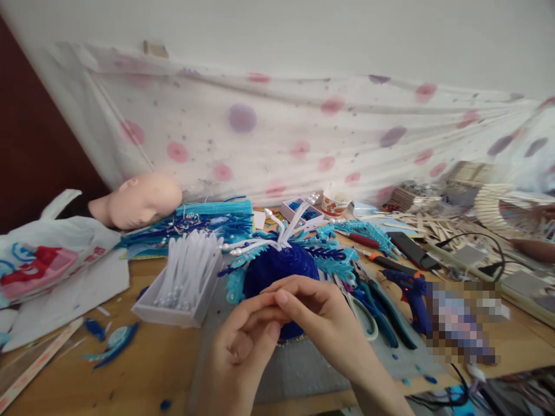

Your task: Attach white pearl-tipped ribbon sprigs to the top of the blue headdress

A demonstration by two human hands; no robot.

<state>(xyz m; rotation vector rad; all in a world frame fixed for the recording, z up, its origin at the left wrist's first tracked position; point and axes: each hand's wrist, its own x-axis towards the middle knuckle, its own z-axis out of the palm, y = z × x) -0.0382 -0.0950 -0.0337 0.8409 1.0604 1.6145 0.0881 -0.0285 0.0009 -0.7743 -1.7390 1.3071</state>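
Spotted plastic sheeting (pixel 277 130) hangs against a pale wall at the back of the head view, far beyond both hands, and a wooden table (pixel 143 375) spreads out beneath them. The left hand (pixel 243 341) and the right hand (pixel 332 315) meet over a gray mat (pixel 312 370), their fingers bent and half closed, with the 2 sets of fingertips together. I cannot tell whether anything small sits between them.

Just beyond the fingers, and partly hidden by them, is a dark blue cap (pixel 281 268). White stems (pixel 290 228) tipped with pearl beads rise from its top, and turquoise trim (pixel 344 266) spreads at its side.

To the left of the left hand, 1 white box (pixel 169 316) holds a bundle of beaded white sticks (pixel 186 268); beyond that, a mannequin head (pixel 145 199) lies on its side, with a plastic bag (pixel 93 240) nearer.

Right of the right hand lie scissors (pixel 376 323) with a pale green handle, 1 pair of pliers (pixel 392 312) and a blue glue gun (pixel 416 306). Farther out from that hand are a phone (pixel 414 250) and scattered wooden sticks (pixel 427 224).
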